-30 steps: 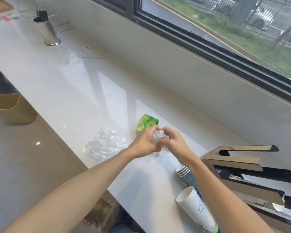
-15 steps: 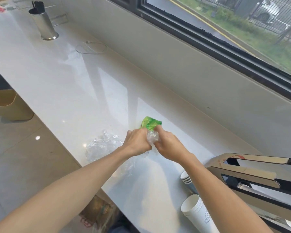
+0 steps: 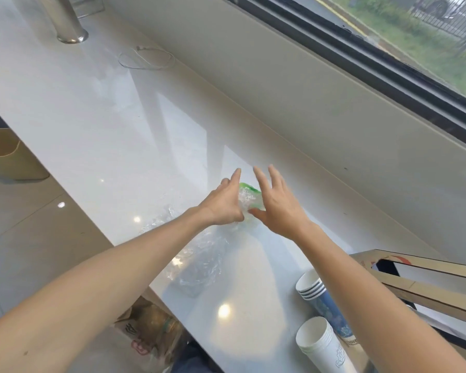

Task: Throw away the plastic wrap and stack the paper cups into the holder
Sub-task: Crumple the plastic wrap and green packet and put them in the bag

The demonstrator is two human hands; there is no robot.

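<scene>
A crumpled wad of clear plastic wrap [image 3: 249, 201] is pressed between my left hand [image 3: 223, 204] and my right hand [image 3: 279, 208] just above the white counter [image 3: 97, 122]. Both thumbs pinch it while the fingers stretch out forward. A green wrapper [image 3: 246, 187] peeks out behind the wad. A larger sheet of clear wrap [image 3: 199, 262] lies under my left forearm near the counter's front edge. Two stacks of paper cups lie on their sides at the lower right, one blue-printed [image 3: 319, 294], one white [image 3: 320, 344]. The cardboard cup holder [image 3: 425, 288] stands at the right.
A brown paper bag [image 3: 151, 327] sits on the floor below the counter edge, and a tan bin [image 3: 8, 154] stands at the left. A metal cylinder [image 3: 67, 22] and a looped cable [image 3: 145, 57] are far back on the counter. The window wall runs along the right.
My hands moved forward over the green wrapper with the wad between them. My fingers went from curled around the wad to stretched out. The view tilted down.
</scene>
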